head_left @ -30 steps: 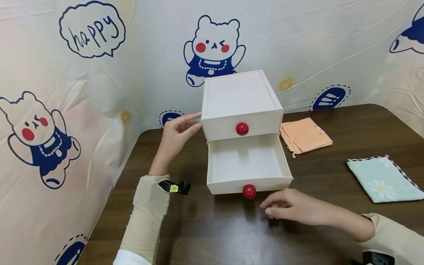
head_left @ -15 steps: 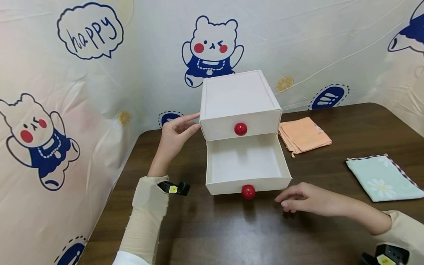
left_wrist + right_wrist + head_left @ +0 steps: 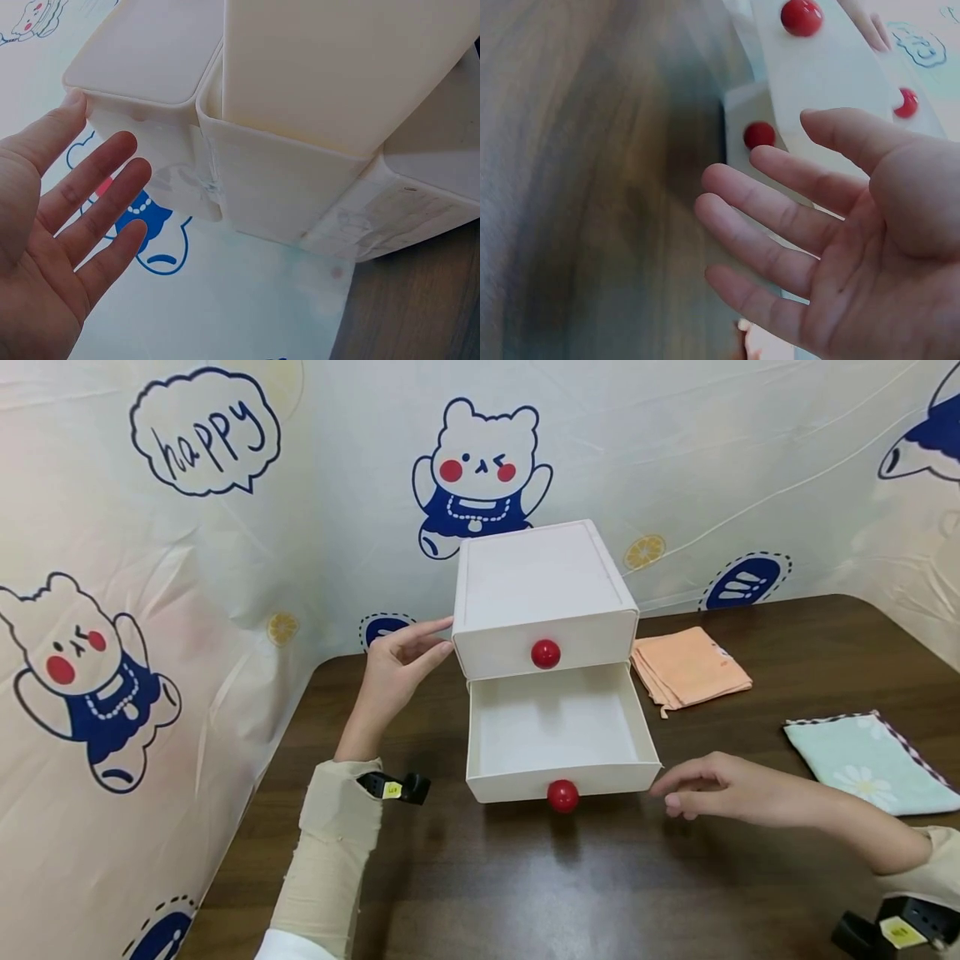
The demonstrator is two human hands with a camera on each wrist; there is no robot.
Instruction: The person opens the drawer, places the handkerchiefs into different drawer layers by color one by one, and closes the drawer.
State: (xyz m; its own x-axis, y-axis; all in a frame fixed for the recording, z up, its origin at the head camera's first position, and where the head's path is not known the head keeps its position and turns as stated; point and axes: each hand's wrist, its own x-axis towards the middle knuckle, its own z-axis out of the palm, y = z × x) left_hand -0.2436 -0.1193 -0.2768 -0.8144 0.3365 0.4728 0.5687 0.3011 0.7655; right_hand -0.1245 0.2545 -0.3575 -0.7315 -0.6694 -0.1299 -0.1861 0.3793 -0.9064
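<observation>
A white drawer cabinet (image 3: pixel 536 577) with round red knobs stands on the table, and one drawer (image 3: pixel 566 722) below the top one is pulled out with nothing in it. My left hand (image 3: pixel 393 672) is at the cabinet's upper left side, thumb and fingertips at its edge. In the left wrist view the left hand (image 3: pixel 67 232) has its fingers spread, the thumb tip at the cabinet's corner. My right hand (image 3: pixel 738 789) hovers by the pulled-out drawer's front right corner, holding nothing. The right wrist view shows its loosely bent fingers (image 3: pixel 772 210) and a third, lower knob (image 3: pixel 759 136).
A folded orange cloth (image 3: pixel 690 668) lies just right of the cabinet. Farther right is a folded pale green cloth (image 3: pixel 870 764) with a flower print. The dark wooden table (image 3: pixel 525 893) extends in front. A printed curtain (image 3: pixel 360 510) hangs behind and at the left.
My right hand has moved right and slightly back, from in front of the pulled-out drawer to beside its front right corner. The left hand and the drawer stay put.
</observation>
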